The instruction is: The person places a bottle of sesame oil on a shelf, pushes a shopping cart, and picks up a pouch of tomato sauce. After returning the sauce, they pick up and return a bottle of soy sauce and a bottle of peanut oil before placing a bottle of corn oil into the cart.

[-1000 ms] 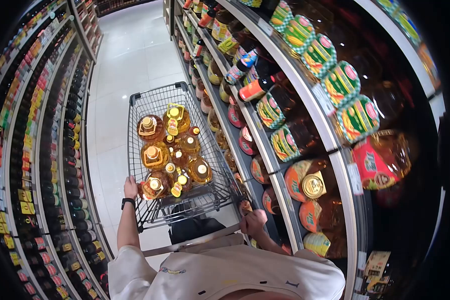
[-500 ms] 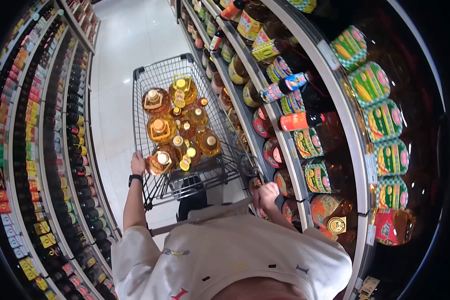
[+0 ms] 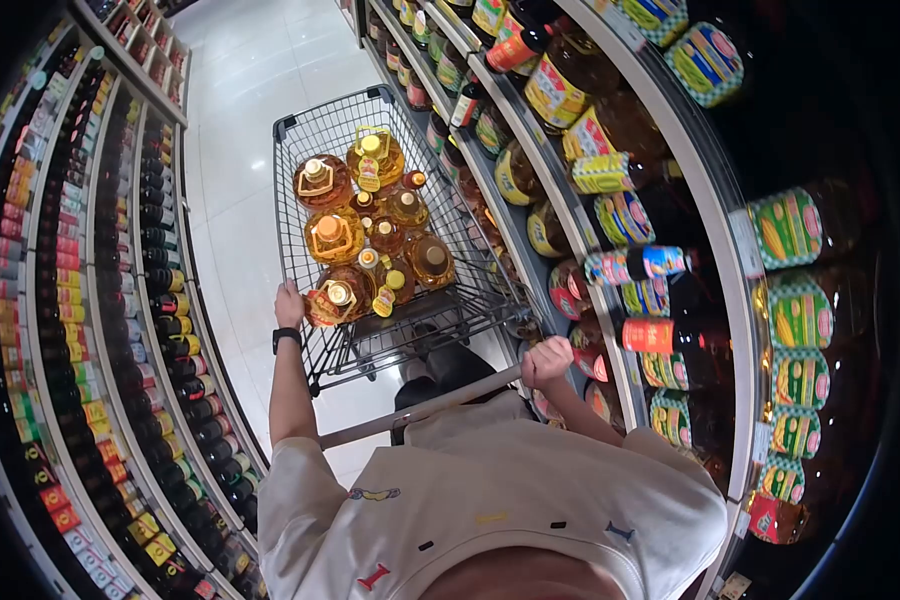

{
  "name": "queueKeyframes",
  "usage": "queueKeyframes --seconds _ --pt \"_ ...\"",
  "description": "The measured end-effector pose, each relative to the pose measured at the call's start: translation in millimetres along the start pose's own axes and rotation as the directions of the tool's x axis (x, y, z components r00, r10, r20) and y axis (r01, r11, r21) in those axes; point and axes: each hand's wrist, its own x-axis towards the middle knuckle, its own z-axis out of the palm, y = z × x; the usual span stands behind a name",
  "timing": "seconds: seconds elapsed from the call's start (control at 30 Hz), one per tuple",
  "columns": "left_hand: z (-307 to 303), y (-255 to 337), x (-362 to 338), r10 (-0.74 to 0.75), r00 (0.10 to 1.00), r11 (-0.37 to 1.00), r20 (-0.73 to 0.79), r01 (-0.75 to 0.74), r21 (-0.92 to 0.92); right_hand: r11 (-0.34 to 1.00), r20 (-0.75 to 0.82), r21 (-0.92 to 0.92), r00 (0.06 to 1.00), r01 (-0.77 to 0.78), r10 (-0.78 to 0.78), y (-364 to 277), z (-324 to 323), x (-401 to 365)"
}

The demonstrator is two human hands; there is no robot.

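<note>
A wire shopping cart (image 3: 410, 345) stands in front of my body, with several large bottles of yellow and amber oil (image 3: 332, 235) and some smaller bottles (image 3: 408, 207) standing in its basket. My right hand (image 3: 547, 362) is wrapped round the right end of the cart's grey handle bar (image 3: 435, 404). At the basket's left rim, near the front-left bottle, my left hand (image 3: 289, 304) has its fingers curled on the wire edge. A dark band is on the left wrist.
On the right, close to the cart, a shelf (image 3: 595, 300) holds oil bottles, some sticking out over the edge. Another shelf (image 3: 100, 330) with rows of bottles runs along the left. Glossy white floor (image 3: 232, 130) stretches ahead between them.
Shelf items on the right have shifted downward in view as the cart moved forward along the aisle. Both hands keep their places on the cart, and the handle bar shows more fully.
</note>
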Motion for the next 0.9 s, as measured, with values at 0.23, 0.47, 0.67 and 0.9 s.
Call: queueKeyframes --seconds 0.23,0.47,0.67,0.9 --pt "-4 26 118 0.082 0.996 0.991 -0.017 -0.083 -0.104 1.0 -0.035 0.014 0.999 -0.021 0.022 25 61 101" --pt "-5 50 243 -0.061 0.995 0.939 0.081 0.085 -0.334 0.998 -0.091 -0.002 0.994 -0.059 0.058 38 112 205" --pt "-1 63 347 -0.046 0.996 0.935 0.071 0.068 -0.348 0.993 -0.064 0.039 0.992 -0.107 0.11 53 154 279" --pt "-4 92 448 -0.064 0.994 0.941 0.084 0.089 -0.327 0.968 0.224 0.03 0.946 -0.248 0.235 44 193 381"
